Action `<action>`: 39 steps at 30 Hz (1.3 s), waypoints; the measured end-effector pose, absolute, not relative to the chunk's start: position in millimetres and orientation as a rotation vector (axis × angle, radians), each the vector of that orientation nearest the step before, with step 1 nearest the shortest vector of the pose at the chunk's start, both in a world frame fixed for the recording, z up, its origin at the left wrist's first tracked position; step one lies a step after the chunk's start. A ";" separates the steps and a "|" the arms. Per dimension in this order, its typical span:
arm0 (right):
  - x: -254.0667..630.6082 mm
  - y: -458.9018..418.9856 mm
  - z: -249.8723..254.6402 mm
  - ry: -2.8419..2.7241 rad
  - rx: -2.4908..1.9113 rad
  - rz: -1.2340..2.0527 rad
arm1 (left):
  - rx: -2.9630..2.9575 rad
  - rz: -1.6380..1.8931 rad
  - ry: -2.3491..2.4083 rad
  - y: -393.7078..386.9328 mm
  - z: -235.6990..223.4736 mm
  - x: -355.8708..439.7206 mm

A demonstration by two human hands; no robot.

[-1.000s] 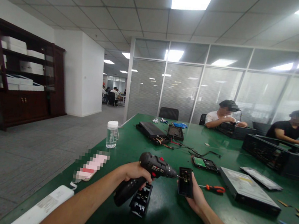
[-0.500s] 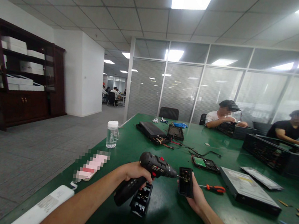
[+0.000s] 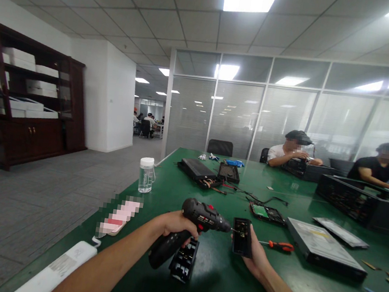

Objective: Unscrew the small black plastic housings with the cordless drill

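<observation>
My left hand (image 3: 172,224) is closed round the grip of a black cordless electric screwdriver (image 3: 189,228) with red trim. Its bit touches the upper inside of a small black rectangular casing (image 3: 241,236). My right hand (image 3: 254,255) holds that casing upright from behind, just above the green table (image 3: 216,291). A black plastic frame part (image 3: 183,260) lies on the table under the screwdriver.
An orange-handled screwdriver (image 3: 278,246), a flat drive unit (image 3: 325,248), a circuit board (image 3: 265,213) and dismantled black parts (image 3: 200,171) lie on the table. A water bottle (image 3: 146,175) stands near the left edge. Two people (image 3: 290,150) work at the far side.
</observation>
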State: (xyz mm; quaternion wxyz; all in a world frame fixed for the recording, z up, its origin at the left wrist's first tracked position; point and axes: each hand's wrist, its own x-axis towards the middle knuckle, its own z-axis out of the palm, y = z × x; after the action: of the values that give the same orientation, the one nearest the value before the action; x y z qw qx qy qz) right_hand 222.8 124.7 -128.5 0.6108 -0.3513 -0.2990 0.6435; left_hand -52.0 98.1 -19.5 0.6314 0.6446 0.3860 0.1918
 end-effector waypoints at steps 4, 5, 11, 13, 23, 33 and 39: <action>222.5 124.9 -128.1 -0.700 -0.814 1.482 | 1.480 0.432 0.886 98.9 -20.5 -52.4; 222.5 124.8 -128.0 -0.699 -0.813 1.483 | 1.479 0.433 0.890 99.1 -20.6 -52.5; 222.5 123.2 -127.7 -0.680 -0.805 1.485 | 1.478 0.443 0.875 98.4 -20.0 -52.4; 222.6 123.3 -128.2 -0.685 -0.807 1.483 | 1.474 0.440 0.879 98.5 -20.2 -52.3; 224.0 125.3 -130.2 -0.681 -0.792 1.483 | 1.473 0.432 0.889 99.1 -20.9 -52.6; 222.9 123.5 -127.8 -0.690 -0.791 1.485 | 1.460 0.443 0.890 99.4 -21.3 -52.6; 222.5 124.0 -126.7 -0.661 -0.823 1.487 | 1.461 0.447 0.884 99.8 -21.5 -53.0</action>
State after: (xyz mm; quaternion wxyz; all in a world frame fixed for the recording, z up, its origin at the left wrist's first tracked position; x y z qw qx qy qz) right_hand 222.5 124.0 -126.7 0.6124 -0.3569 -0.2864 0.6446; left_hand -53.0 99.8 -21.5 0.6354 0.6392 0.3867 0.1955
